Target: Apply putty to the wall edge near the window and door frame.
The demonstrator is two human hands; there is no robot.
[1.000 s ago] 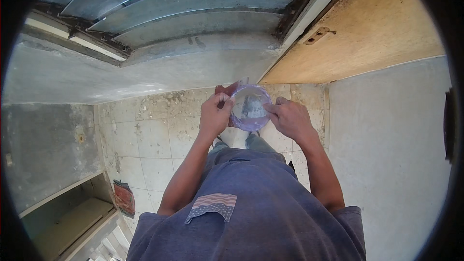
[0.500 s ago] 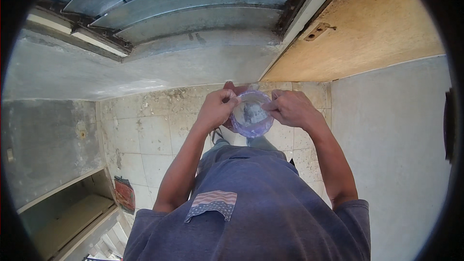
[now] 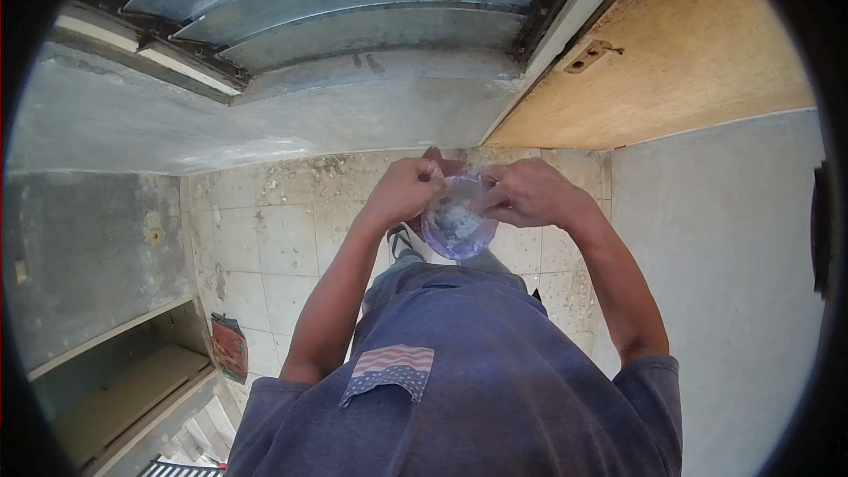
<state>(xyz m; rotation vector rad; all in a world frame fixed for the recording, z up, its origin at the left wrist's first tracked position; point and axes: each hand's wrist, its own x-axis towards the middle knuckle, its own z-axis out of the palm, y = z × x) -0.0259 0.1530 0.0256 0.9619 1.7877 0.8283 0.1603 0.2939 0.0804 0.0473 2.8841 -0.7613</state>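
A round, translucent purple-tinted plastic item (image 3: pixel 457 234) is held in front of my body, with mottled grey-white showing inside or through it; I cannot tell which. My left hand (image 3: pixel 408 188) pinches its upper left edge with thumb and forefinger. Opposite, at the upper right edge, my right hand (image 3: pixel 530 194) grips it with bent fingers, their tips partly hidden. A reddish-brown thing (image 3: pixel 438 157) sits just behind the plastic, mostly covered; I cannot make out what it is. My sandalled left foot (image 3: pixel 399 238) shows below on the tiles.
A louvred glass window (image 3: pixel 371 26) is set in the grey wall ahead, beside a tan door (image 3: pixel 671 53). Grey walls (image 3: pixel 707 238) flank me. At lower left are an open recess (image 3: pixel 124 389) and a red, worn flat item (image 3: pixel 228 344) on the dirty tiled floor (image 3: pixel 283 238).
The plastic item has moved a little down toward my body. Both hands still grip it; my right has shifted right and up, reaching farther over the rim, and my left slightly upward.
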